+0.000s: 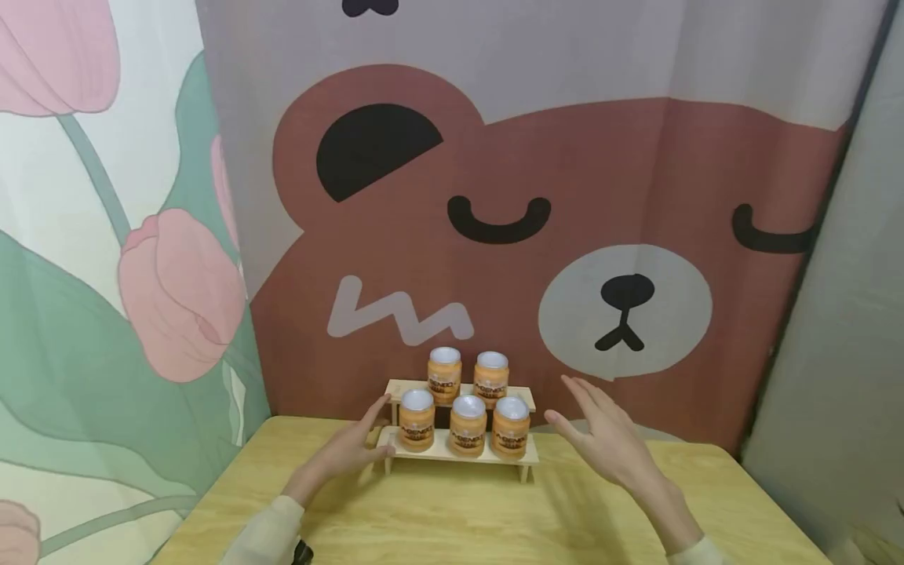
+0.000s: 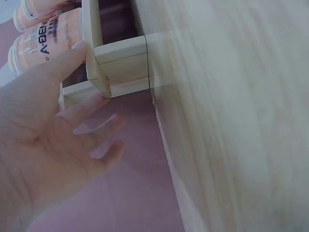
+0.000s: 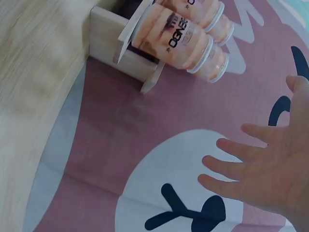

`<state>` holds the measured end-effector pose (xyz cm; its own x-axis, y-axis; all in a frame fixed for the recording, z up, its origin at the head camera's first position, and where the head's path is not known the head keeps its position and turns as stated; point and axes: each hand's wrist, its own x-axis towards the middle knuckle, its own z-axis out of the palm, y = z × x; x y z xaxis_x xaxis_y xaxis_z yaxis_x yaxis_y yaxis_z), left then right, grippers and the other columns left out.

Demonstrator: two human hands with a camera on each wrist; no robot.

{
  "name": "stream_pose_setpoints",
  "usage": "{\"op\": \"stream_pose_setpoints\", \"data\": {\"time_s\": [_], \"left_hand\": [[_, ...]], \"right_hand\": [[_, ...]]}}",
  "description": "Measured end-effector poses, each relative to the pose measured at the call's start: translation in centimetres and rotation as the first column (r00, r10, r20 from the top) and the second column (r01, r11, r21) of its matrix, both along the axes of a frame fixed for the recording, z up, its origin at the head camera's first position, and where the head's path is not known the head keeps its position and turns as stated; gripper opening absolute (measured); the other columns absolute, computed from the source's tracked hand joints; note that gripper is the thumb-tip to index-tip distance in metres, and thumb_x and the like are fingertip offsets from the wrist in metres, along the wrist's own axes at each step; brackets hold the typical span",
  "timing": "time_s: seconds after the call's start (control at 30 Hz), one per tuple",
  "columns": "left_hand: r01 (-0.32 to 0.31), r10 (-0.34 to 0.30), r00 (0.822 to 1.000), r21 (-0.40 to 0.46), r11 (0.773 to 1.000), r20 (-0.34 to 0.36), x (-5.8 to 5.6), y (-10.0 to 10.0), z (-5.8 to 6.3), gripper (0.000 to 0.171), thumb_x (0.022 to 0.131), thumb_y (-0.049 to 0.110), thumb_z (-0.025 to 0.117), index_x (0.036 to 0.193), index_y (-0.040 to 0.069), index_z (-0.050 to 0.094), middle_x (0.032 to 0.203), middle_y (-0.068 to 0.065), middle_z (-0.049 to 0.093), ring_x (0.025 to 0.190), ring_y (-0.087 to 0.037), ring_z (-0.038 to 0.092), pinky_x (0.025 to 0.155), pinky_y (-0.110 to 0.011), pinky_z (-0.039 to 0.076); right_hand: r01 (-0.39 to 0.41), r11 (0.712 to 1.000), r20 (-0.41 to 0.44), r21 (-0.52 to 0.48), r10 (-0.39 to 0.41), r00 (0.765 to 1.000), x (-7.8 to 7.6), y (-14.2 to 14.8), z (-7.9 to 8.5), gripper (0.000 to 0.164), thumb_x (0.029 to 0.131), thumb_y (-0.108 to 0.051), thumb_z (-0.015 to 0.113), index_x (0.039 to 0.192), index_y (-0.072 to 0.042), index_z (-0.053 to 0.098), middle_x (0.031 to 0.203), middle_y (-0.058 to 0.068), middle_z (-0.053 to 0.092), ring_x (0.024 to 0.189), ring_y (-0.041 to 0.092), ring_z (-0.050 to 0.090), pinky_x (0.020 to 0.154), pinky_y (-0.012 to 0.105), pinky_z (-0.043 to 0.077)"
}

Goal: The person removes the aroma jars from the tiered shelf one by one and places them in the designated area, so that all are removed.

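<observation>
A small two-tier wooden rack (image 1: 459, 453) stands on the table, bearing several orange cans with silvery tops. Two cans, such as the back left one (image 1: 444, 377), stand on the upper tier. The front row has three, among them a middle can (image 1: 468, 428). My left hand (image 1: 346, 449) is at the rack's left end. In the left wrist view, its thumb and a fingertip appear to touch the rack's end (image 2: 99, 79), the other fingers spread. To the rack's right, my right hand (image 1: 610, 439) hovers with fingers extended, apart from the cans (image 3: 169, 38) and holding nothing.
The pale wooden table (image 1: 452, 518) reaches toward me. Behind it hangs a curtain (image 1: 395, 259) printed with a brown bear. A tulip-patterned curtain (image 1: 155, 431) borders the left side, and a grey curtain (image 1: 840, 377) the right.
</observation>
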<state>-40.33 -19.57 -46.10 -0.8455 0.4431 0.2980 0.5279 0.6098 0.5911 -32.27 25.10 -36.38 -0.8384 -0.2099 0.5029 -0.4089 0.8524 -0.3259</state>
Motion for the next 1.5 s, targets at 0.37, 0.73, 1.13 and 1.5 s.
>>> {"op": "stream_pose_setpoints", "data": {"time_s": [0.37,0.73,1.13,1.5], "left_hand": [[-0.011,0.000,0.997,0.143,0.990,0.074,-0.1,0.3,-0.6,0.096,0.095,0.022,0.075,0.165,0.018,0.010,0.144,-0.031,0.049,0.124,-0.046,0.053,0.102,-0.063,0.040],[-0.051,-0.011,0.980,0.307,0.950,0.197,-0.3,0.6,-0.5,0.098,0.091,0.009,0.079,0.164,0.025,0.015,0.144,-0.035,0.044,0.080,-0.031,0.066,0.065,-0.048,0.057],[-0.091,0.013,0.974,0.343,0.935,0.225,-0.5,0.9,-0.2,0.085,0.099,0.006,0.067,0.163,0.031,0.017,0.144,-0.030,0.046,0.069,-0.039,0.063,0.058,-0.047,0.053],[-0.107,0.028,0.975,0.357,0.928,0.220,-0.3,1.4,-0.5,0.087,0.097,-0.001,0.067,0.163,0.026,0.018,0.142,-0.033,0.046,0.066,-0.043,0.061,0.055,-0.048,0.054]], "right_hand": [[-0.045,0.997,-0.129,-0.066,0.036,0.991,-1.9,-2.8,1.2,0.060,0.101,-0.054,0.057,0.141,-0.010,0.059,0.133,0.011,0.064,0.119,0.035,0.060,0.088,0.061,0.050],[-0.084,0.994,-0.084,0.073,0.090,0.992,-5.4,-4.2,2.5,0.051,0.100,-0.045,0.064,0.132,-0.005,0.066,0.125,0.012,0.068,0.104,0.031,0.067,0.078,0.052,0.055],[-0.116,0.991,0.137,0.060,0.107,0.985,-8.1,-6.1,3.1,0.051,0.097,-0.040,0.069,0.128,0.000,0.066,0.112,0.014,0.072,0.089,0.025,0.071,0.064,0.039,0.057],[0.003,0.987,0.338,-0.162,0.053,0.940,-10.2,-6.4,2.4,0.084,0.091,-0.058,0.070,0.138,0.010,0.054,0.133,0.028,0.059,0.119,0.041,0.058,0.092,0.051,0.052]]}}
